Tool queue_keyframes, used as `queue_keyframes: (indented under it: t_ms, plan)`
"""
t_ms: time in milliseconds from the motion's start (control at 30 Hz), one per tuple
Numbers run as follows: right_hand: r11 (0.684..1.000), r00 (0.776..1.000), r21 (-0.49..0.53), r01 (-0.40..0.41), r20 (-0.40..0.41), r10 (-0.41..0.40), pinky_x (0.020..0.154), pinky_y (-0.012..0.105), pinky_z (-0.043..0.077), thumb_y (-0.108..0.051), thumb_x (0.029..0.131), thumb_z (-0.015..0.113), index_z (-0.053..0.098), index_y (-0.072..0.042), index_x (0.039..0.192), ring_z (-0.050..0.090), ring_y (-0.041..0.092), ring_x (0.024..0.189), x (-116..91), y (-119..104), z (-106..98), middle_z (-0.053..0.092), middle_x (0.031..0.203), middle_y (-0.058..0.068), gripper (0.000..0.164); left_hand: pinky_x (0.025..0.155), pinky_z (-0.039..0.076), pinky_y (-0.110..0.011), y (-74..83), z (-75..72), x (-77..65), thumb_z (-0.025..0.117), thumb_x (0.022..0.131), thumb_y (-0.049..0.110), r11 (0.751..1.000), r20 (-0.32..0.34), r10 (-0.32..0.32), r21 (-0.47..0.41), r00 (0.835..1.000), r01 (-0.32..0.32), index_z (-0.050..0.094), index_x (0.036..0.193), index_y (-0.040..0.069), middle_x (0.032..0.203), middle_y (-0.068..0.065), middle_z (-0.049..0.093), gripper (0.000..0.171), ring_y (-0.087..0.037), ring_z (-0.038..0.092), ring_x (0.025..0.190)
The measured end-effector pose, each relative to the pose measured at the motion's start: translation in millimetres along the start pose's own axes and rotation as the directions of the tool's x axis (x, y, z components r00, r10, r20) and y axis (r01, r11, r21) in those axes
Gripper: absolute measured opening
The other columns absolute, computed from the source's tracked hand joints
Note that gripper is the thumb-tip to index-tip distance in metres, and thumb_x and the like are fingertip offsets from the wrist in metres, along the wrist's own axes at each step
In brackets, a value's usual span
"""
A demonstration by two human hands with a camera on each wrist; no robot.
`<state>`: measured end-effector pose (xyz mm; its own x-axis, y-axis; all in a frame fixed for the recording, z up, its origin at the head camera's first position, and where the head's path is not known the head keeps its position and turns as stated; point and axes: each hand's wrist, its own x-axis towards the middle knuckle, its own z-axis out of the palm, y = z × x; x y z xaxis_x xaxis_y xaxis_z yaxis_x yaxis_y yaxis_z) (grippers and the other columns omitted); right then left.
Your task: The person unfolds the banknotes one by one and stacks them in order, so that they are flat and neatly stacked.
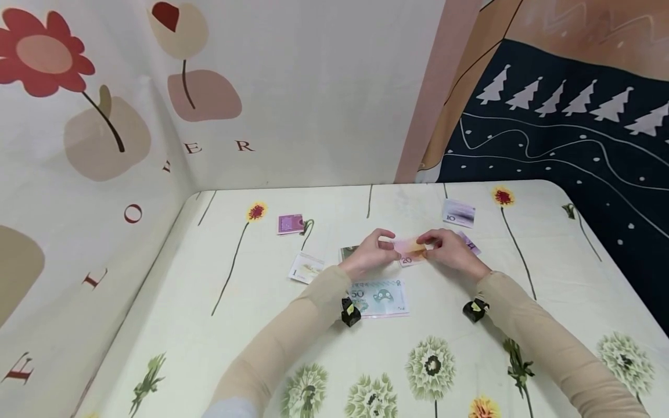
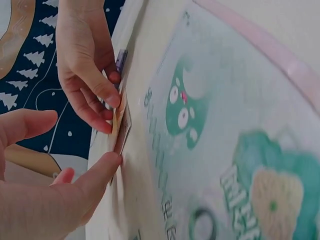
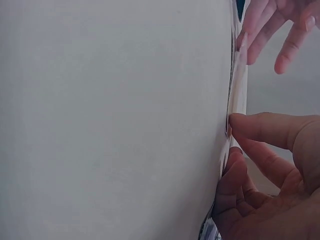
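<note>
Pink and orange paper takes centre stage: the 20 note (image 1: 409, 251), just right of the middle of the head frame, above the table (image 1: 183, 354) and between two hands. Over on its right end, the right hand (image 1: 453, 248) has it pinched between thumb and fingertips. At the other end the left hand (image 1: 370, 252) is looser, one straight digit touching the near left edge while the other fingers stand spread, away from the paper. Whether the note is folded or doubled, the edge-on wrist views can't settle.

Neat work here calls for a light right-hand pinch right at the edge, with the left thumb steadying its end; pull too hard and thin paper could crease or tear. Keeping the note level and taut between the hands should help it lie flat and square.

Watch the neighbours! Below centre lies the 50 note (image 1: 381, 296), a pink edge under it, close to the left wrist, so that forearm had best stay lifted. A dark note (image 1: 348, 253) peeps from behind the left hand; a purple note (image 1: 470, 242) lies just behind the right, easily nudged by a careless knuckle.
</note>
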<state>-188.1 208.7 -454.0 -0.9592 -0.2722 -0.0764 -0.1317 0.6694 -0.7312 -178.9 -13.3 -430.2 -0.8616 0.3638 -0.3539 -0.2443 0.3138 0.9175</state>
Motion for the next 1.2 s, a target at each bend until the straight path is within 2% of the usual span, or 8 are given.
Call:
queue_keyframes:
  t_ms: [100,300,433,567,867,1033,1200]
  plan:
    - [1.000,1.000,0.000,0.002,-0.003,-0.002,0.070,0.033,0.040,0.003,0.080,0.066,0.068,0.001,0.108,0.050,0.025,0.081,1,0,0,0.063,0.107,0.018,0.028,0.097,0.045,-0.037,-0.4,2.9,1.5,0.071,0.083,0.008,0.998,-0.011,0.011,-0.056,1.000,-0.011,0.044,0.136,0.009,0.127,-0.015,0.053,0.060,-0.026,0.055,0.110]
    - [1.000,1.000,0.005,-0.008,0.004,0.008,0.070,0.032,0.040,0.002,0.082,0.066,0.067,0.001,0.110,0.050,0.024,0.082,1,1,0,0.064,0.107,0.017,0.028,0.101,0.041,-0.041,-2.2,8.3,2.8,0.070,0.081,0.005,0.994,-0.074,0.008,-0.105,0.997,-0.015,0.045,0.136,0.008,0.133,-0.017,0.048,0.061,-0.031,0.050,0.117]
    - [1.000,1.000,0.010,0.003,0.006,-0.003,0.069,0.032,0.040,0.000,0.082,0.067,0.067,0.001,0.109,0.050,0.023,0.081,1,1,1,0.064,0.105,0.017,0.027,0.096,0.046,-0.037,-4.7,11.6,5.2,0.068,0.081,0.000,0.984,-0.112,0.002,-0.179,0.994,-0.023,0.048,0.133,0.006,0.130,-0.017,0.051,0.056,-0.029,0.054,0.113]
    - [1.000,1.000,0.004,-0.003,0.006,0.003,0.069,0.032,0.039,-0.003,0.083,0.069,0.067,0.001,0.109,0.049,0.023,0.081,2,1,1,0.065,0.105,0.016,0.026,0.091,0.050,-0.033,-6.0,14.9,9.0,0.065,0.080,-0.006,0.967,-0.112,0.029,-0.248,0.993,-0.056,0.051,0.129,0.000,0.126,-0.019,0.056,0.051,-0.027,0.059,0.107]
    - [0.999,0.998,0.001,-0.049,0.033,0.049,0.073,0.033,0.040,-0.013,0.085,0.072,0.066,0.000,0.113,0.049,0.026,0.089,-1,-5,1,0.062,0.110,0.016,0.032,0.092,0.049,-0.032,-2.7,21.9,10.4,0.066,0.084,-0.004,0.973,-0.098,0.099,-0.198,0.990,-0.117,0.053,0.130,0.002,0.128,-0.014,0.055,0.049,-0.025,0.058,0.112]
    - [1.000,0.999,-0.008,-0.013,0.040,0.013,0.076,0.036,0.044,-0.015,0.084,0.074,0.064,0.002,0.114,0.054,0.028,0.091,-2,-9,3,0.063,0.110,0.018,0.035,0.091,0.047,-0.029,-2.5,24.4,8.8,0.068,0.083,-0.001,0.981,-0.159,0.113,-0.137,0.981,-0.135,0.057,0.125,0.005,0.126,-0.011,0.056,0.044,-0.022,0.058,0.107]
    - [0.999,0.999,0.042,0.003,0.035,-0.004,0.082,0.041,0.048,-0.016,0.085,0.074,0.063,0.003,0.115,0.059,0.031,0.097,-6,-16,6,0.063,0.111,0.018,0.037,0.085,0.053,-0.028,-3.5,26.2,9.9,0.062,0.085,-0.009,0.952,-0.207,0.115,-0.256,0.972,-0.167,0.056,0.121,-0.004,0.119,-0.015,0.057,0.037,-0.026,0.064,0.098]
